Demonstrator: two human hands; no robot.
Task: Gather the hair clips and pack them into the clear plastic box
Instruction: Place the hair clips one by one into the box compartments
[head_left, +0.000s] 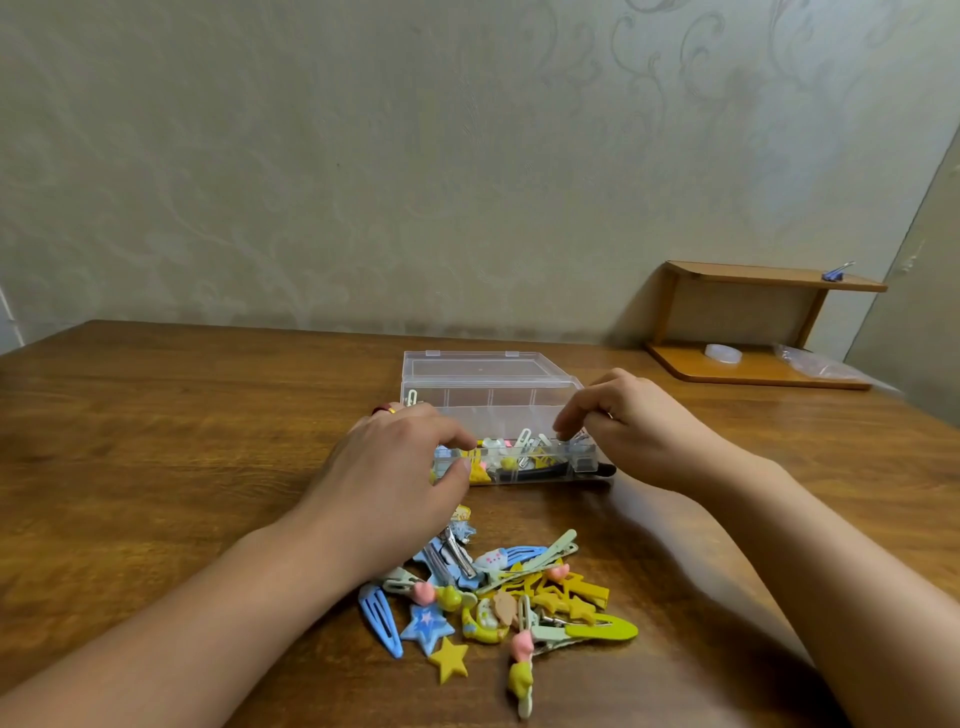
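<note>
My left hand (400, 467) hiding the clear plastic box's (493, 400) near-left corner, grip unclear, right hand (618, 421) fingertips curled inside, hold unclear, hair clips (498, 597) piled on bench (156, 441)

Open box (493, 410) mid table (156, 426), some clips inside; loose clip pile (498, 592) in front of it; shelf (753, 327) behind, far right, against wall.

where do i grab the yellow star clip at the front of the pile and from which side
Pinch the yellow star clip by two opposite points, coming straight down from above. It lies flat on the table at the near-left edge of the pile, slightly apart from the blue star clip, so its near and left sides are free. I'd judge the flat body too low for a side grip.
</note>
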